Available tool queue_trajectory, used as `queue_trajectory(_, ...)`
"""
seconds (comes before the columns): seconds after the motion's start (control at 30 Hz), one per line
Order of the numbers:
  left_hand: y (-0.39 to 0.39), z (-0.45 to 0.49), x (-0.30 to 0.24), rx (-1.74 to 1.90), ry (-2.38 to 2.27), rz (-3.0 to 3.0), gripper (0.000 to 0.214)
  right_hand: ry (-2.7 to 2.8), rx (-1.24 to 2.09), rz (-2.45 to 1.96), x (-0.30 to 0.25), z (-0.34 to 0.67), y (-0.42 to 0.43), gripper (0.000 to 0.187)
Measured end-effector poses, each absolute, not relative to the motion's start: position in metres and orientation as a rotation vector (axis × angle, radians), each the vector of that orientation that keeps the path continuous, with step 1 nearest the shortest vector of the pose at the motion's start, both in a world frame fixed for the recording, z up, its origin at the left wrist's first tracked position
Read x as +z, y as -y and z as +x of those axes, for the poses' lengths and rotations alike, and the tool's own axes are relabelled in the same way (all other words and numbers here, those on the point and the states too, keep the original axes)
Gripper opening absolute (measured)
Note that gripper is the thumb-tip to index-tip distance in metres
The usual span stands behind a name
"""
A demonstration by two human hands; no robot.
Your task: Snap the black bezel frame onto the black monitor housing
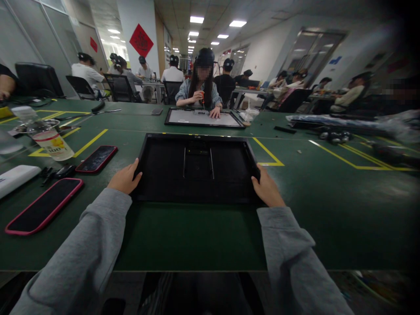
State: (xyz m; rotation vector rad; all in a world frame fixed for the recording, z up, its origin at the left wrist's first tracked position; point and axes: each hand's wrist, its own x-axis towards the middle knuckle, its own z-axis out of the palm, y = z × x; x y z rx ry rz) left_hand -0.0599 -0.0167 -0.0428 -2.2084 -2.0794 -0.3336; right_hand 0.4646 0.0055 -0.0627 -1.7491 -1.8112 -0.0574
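Observation:
A black plastic monitor back cover (160, 168) lies in front of me on the green table, its hollow inner side facing up. Near its middle is a rectangular recess with two pale vertical strips. My left hand (126, 177) grips the cover's left edge, thumb on top and the other fingers mostly hidden below the rim. On the opposite side my right hand (267, 186) holds the right edge in the same way. Both forearms are in grey sleeves.
Two red-cased phones (46, 205), a white box-like object (16, 179) and a drink bottle (49, 135) are on the left. Across the green table (328, 218), a co-worker (200, 83) holds an orange screwdriver over a display panel (183, 117). Plastic-wrapped items (344, 122) lie at right.

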Motion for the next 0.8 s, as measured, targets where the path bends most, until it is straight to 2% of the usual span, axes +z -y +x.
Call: queue_trajectory(0.8, 0.02, -0.0574, -0.0388, -0.279, 2.076, -2.213, 0.068, 1.802, -0.002, -1.767, -0.0588, 0.4618, -0.0041, 0.061)
